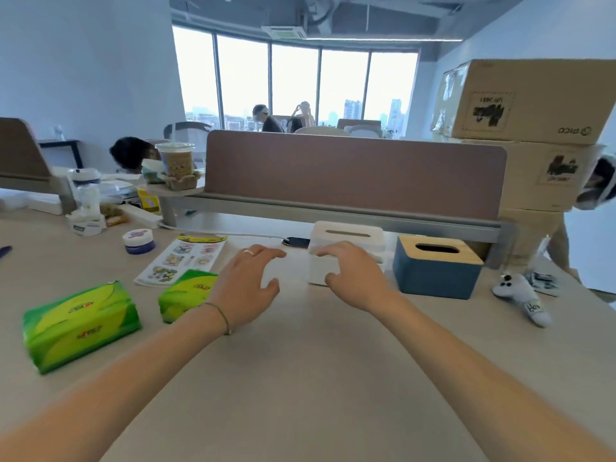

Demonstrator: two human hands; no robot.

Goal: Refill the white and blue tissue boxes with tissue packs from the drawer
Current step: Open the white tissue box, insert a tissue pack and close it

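Observation:
The white tissue box [346, 232] stands at the back of the desk, its lid on. Right beside it is the blue tissue box [433, 276] with a wooden slotted lid. Two green tissue packs lie on the left: a larger-looking one [81, 323] near me and another [185, 293] partly behind my left wrist. My left hand [248, 281] hovers open over the desk just left of the white box, holding nothing. My right hand [353, 273] is spread in front of the white box, fingers at its front face, holding nothing. No drawer is in view.
A brown divider panel [353, 168] runs behind the boxes. Stacked cardboard boxes [526, 105] rise at the right. A sticker sheet [186, 258], small jar [138, 240], white cable and clutter sit at back left. A white plush toy [521, 296] lies at the right.

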